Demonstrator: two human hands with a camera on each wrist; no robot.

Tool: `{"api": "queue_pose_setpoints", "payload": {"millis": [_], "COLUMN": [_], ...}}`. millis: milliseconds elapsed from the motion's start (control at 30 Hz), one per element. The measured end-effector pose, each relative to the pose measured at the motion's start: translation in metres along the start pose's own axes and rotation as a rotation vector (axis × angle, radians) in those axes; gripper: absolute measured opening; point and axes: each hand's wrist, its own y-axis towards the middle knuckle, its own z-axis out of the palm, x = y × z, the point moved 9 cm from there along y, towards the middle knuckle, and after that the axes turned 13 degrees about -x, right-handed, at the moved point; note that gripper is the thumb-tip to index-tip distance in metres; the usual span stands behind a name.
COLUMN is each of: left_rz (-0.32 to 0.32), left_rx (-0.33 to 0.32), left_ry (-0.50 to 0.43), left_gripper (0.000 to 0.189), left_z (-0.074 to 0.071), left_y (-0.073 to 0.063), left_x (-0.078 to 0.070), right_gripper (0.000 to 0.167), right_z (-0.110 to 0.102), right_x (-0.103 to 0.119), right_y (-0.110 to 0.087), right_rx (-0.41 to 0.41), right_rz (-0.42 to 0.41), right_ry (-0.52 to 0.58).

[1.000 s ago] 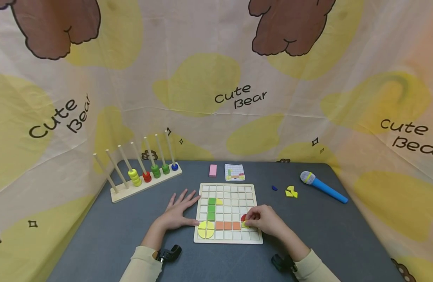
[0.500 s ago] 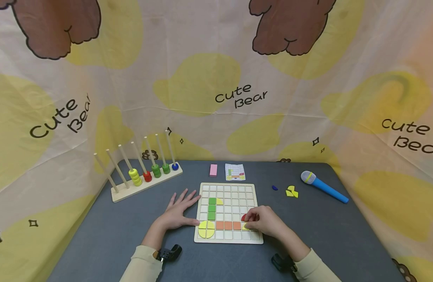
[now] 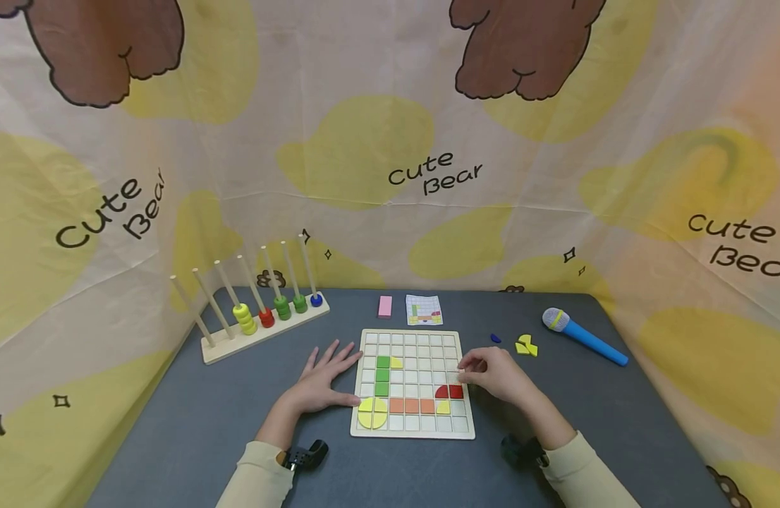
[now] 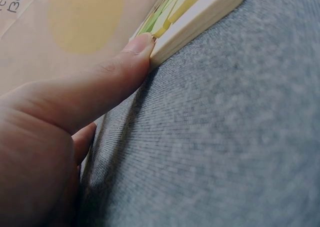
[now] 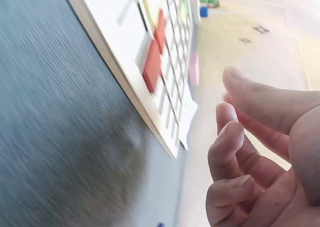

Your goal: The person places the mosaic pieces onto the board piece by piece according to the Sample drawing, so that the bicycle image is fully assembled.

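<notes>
A wooden grid board (image 3: 412,432) with white square cells lies on the dark table. My left hand (image 3: 320,386) has its fingers spread on the table, and in the left wrist view its thumb (image 4: 112,79) presses against the board's edge. Just past the board's right edge hovers my right hand (image 3: 496,374), fingers loosely bent, nothing in them. Set in the board are several green tiles (image 3: 382,375), orange squares (image 3: 412,406), a yellow circle of quarter pieces (image 3: 372,413), a small yellow piece (image 3: 396,363), another yellow piece (image 3: 443,407) and two red pieces (image 3: 455,391).
Behind the board lie a pink block (image 3: 385,307) and a pattern card (image 3: 424,310). A peg stand with coloured beads (image 3: 263,331) is at the back left. To the right are a dark blue piece (image 3: 495,339), several yellow pieces (image 3: 526,346) and a toy microphone (image 3: 587,339).
My right hand has let go of the yellow piece at the end of the orange row and moved up and right, uncovering the red pieces. The left hand stays still.
</notes>
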Motion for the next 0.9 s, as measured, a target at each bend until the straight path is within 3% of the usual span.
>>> {"api": "queue_pose_setpoints", "payload": {"millis": [533, 900], "left_rz": [0.012, 0.010], "left_rx": [-0.003, -0.011], "left_ry": [0.007, -0.007], "left_gripper": [0.100, 0.100], "left_z": [0.000, -0.001], "left_y": [0.001, 0.000], "left_x": [0.001, -0.001], "right_gripper": [0.025, 0.028], "right_z": [-0.055, -0.072], "right_x": [-0.045, -0.091], "right_y": [0.030, 0.040], "right_rx": [-0.124, -0.155], "right_rz": [0.047, 0.078], "right_ry": [-0.018, -0.039]}}
